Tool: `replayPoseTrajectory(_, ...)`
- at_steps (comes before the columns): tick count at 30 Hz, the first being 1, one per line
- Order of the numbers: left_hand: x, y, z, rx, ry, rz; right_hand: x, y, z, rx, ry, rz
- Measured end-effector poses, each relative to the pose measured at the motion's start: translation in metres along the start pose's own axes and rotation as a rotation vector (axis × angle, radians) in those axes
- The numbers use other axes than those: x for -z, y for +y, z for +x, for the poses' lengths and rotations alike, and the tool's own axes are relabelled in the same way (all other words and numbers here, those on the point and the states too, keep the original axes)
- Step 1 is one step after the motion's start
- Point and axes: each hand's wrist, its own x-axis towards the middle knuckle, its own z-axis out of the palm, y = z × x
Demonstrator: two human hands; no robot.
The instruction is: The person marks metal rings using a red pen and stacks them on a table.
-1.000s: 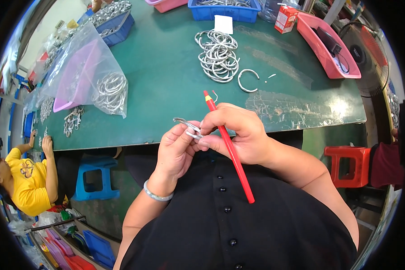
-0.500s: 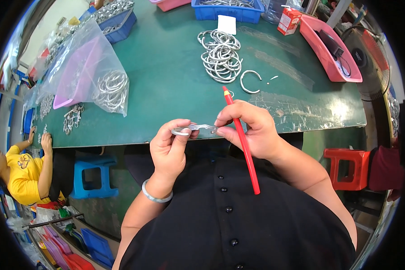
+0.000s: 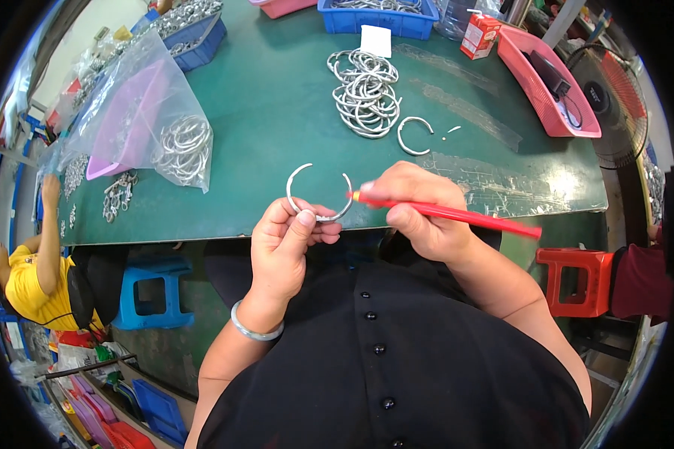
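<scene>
My left hand (image 3: 286, 243) pinches an open silver metal ring (image 3: 318, 191) at its lower edge, holding it upright over the near edge of the green table (image 3: 269, 97). The ring's gap faces away from me. My right hand (image 3: 419, 213) grips a red pencil-like tool (image 3: 457, 215) lying almost level, its tip pointing left and touching the ring's right side. A silver bangle sits on my left wrist.
A pile of silver rings (image 3: 365, 91) and one loose open ring (image 3: 414, 135) lie further out. A clear bag with rings (image 3: 146, 127), blue bins (image 3: 386, 15), a pink tray (image 3: 550, 86), a red stool (image 3: 577, 277), a blue stool (image 3: 153, 295). A person in yellow (image 3: 26, 280) at left.
The ring was held flat and closed between both hands; now it stands open in my left hand. The red tool swung from upright to nearly level, tip against the ring.
</scene>
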Motion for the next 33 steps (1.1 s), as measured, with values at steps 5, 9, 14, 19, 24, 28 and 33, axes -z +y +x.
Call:
replayPoseTrajectory(5,0.000,-0.001,0.000,0.036,-0.024,-0.043,-0.012,-0.005,-0.003,-0.256,0.043,0.110)
replayPoseTrajectory(9,0.000,0.000,-0.001,0.059,-0.046,-0.056,-0.015,0.001,-0.006,-0.214,0.061,0.093)
replayPoseTrajectory(14,0.001,0.000,-0.001,0.067,-0.042,-0.041,-0.017,0.004,-0.005,-0.176,0.026,0.025)
replayPoseTrajectory(19,0.000,0.001,-0.002,0.085,-0.046,-0.059,-0.019,0.003,-0.002,-0.136,-0.001,-0.006)
replayPoseTrajectory(24,0.000,0.000,-0.003,0.081,-0.042,-0.040,-0.020,0.004,-0.002,-0.113,-0.002,-0.020)
replayPoseTrajectory(28,-0.001,0.000,-0.003,0.088,-0.047,-0.032,-0.021,0.006,-0.002,-0.101,0.011,-0.018)
replayPoseTrajectory(33,0.000,0.000,-0.002,0.084,-0.065,-0.044,-0.019,0.006,-0.004,-0.160,0.043,0.020)
